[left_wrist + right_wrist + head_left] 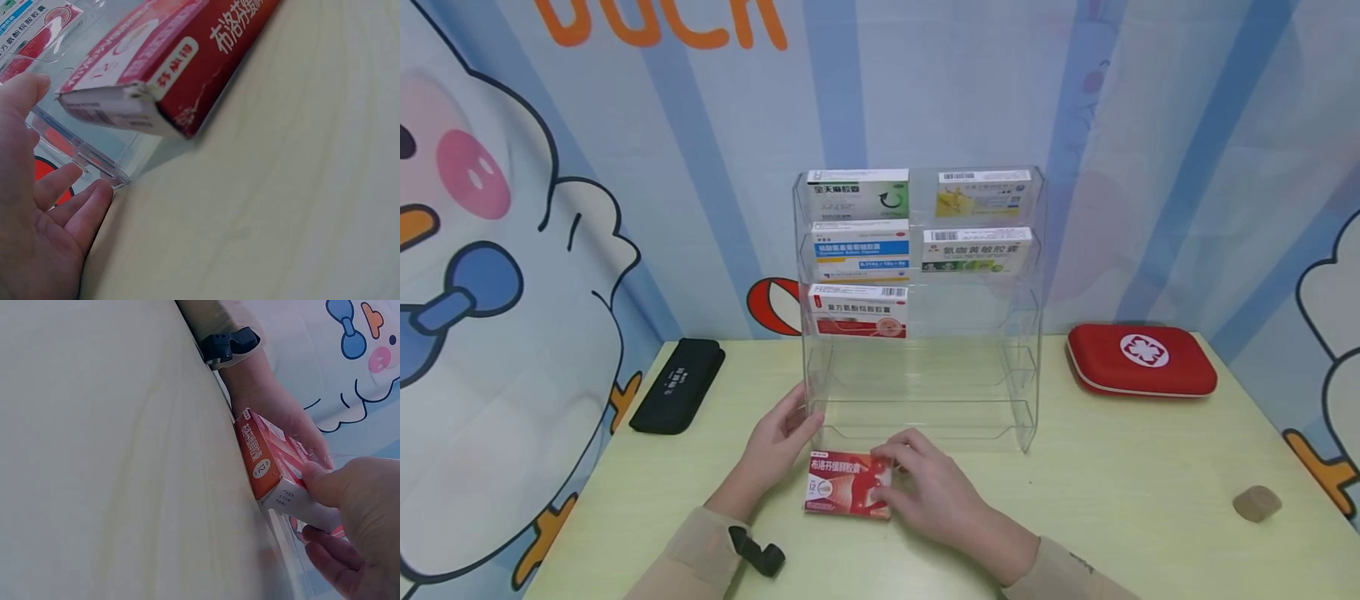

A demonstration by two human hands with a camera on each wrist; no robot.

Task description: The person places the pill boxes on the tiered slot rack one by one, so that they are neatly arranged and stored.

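Note:
A red-and-white medicine box [842, 483] is tilted low over the table, before the foot of a clear acrylic rack [958, 421]. My right hand [936, 492] pinches the box's right end, the thumb across its printed face and the fingers round the far side. At the rack's lower left corner, my left hand [775, 437] touches the side wall with fairly straight fingers, thumb spread apart in front. The left wrist view shows the box [181, 62] close beside that hand [44, 206]. In the right wrist view the right thumb [325, 481] presses on the box.
Several medicine boxes, among them a red-and-white one [859, 312], stand in the upper tiers. A black case [677, 387] lies to the left, a red zip case [1138, 367] to the right. Near the table's right edge sits a small brown cylinder [1257, 503]. A cartoon-printed curtain [940, 83] hangs behind.

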